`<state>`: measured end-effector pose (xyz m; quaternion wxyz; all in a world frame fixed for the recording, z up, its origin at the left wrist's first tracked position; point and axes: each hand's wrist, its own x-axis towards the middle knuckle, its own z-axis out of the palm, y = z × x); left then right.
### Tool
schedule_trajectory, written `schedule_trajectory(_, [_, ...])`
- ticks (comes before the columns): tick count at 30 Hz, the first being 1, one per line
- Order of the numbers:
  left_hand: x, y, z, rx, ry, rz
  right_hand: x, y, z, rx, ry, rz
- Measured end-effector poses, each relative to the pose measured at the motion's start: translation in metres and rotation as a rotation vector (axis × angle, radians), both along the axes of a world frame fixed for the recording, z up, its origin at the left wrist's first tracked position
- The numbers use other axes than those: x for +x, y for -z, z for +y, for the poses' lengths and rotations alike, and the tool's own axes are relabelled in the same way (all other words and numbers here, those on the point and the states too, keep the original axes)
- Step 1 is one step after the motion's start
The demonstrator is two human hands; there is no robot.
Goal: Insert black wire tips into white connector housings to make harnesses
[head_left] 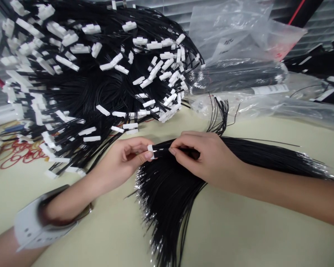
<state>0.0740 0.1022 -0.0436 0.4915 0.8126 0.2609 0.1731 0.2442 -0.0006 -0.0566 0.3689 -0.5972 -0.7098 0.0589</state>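
A pale yellow-green, flat surface (253,226) spreads across the middle and bottom of the frame. The biggest thing on it is a large heap of black cables tipped with white plastic blocks (105,87), filling the upper left. Next comes a thick bundle of loose black wires with shiny silver ends (172,189), fanned from the centre to the bottom centre; more long black wires with silver tips (267,157) stretch toward the right edge. Crumpled clear plastic bags (236,22) lie at the upper right, one with dark contents and another part bearing a handwritten white label.

The right hand (208,155) is just right of centre, above the wires, with thumb and fingertips pinched together on thin black wire (164,150). The left hand (119,163), left of centre, has thumb and forefinger clamped on a small white plastic connector (150,151), which is near the centre of the frame, just left of the right fingertips. Whether the wire sits inside it, I cannot tell. A light grey perforated strap (30,226) circles the left wrist at the lower left. Thin red and yellow loops lie at the left edge.
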Motion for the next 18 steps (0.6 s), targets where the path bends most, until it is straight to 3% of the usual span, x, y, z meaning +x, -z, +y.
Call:
schedule_trajectory(12, [0.0029, -0.0023, -0.0009, -0.038, -0.016, 0.009, -0.0018, 0.0009, -0.0018, 0.032, -0.004, -0.073])
schedule_trajectory(18, [0.0021, 0.0003, 0.0006, -0.078, -0.016, 0.018, -0.0026, 0.0033, -0.0004, 0.017, 0.002, -0.007])
